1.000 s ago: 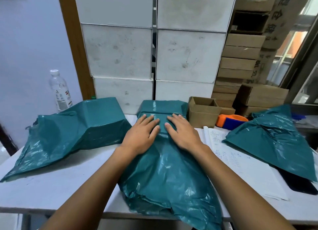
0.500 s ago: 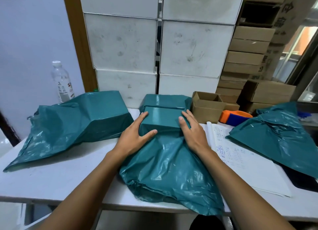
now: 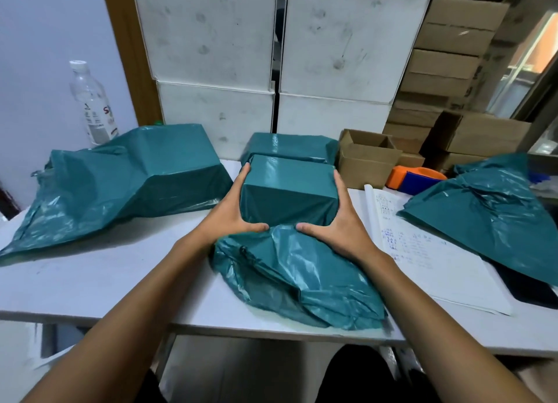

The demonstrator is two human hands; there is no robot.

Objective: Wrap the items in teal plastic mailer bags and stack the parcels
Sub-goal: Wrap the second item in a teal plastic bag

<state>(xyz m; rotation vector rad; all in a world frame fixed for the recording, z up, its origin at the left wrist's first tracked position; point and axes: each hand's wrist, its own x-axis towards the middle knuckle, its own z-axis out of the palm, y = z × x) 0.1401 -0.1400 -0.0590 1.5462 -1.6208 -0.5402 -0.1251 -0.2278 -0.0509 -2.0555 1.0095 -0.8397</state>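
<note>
Water bottle: clear plastic with a white cap, upright at the far left against the wall; the liquid level cannot be read.
Left mailer bag: teal plastic pulled over a large boxy item at its far end, the loose mouth end trailing flat toward the table's left edge.
Table: white top that carries all the bags and the paperwork.
Left hand: fingers straight along the left side of the centre parcel, thumb stretched across its near face; it presses the parcel rather than curling round it.
Centre parcel: a box inside a teal mailer, plastic drawn tight over its top and sides, the slack of the bag bunched in a heap toward the table's near edge.
Rear parcel: another teal-wrapped box just behind the centre one, against the white boxes.
Right hand: mirrors the other, flat fingers on the parcel's right side, thumb pointing inward.
Open carton: small brown cardboard box, flaps up; its contents are not visible.
Tape dispenser: orange and blue, beside the carton.
Sheet: white paper with handwritten notes, partly under the right bag.
Right mailer bag: teal, crumpled; what it holds cannot be told.
</note>
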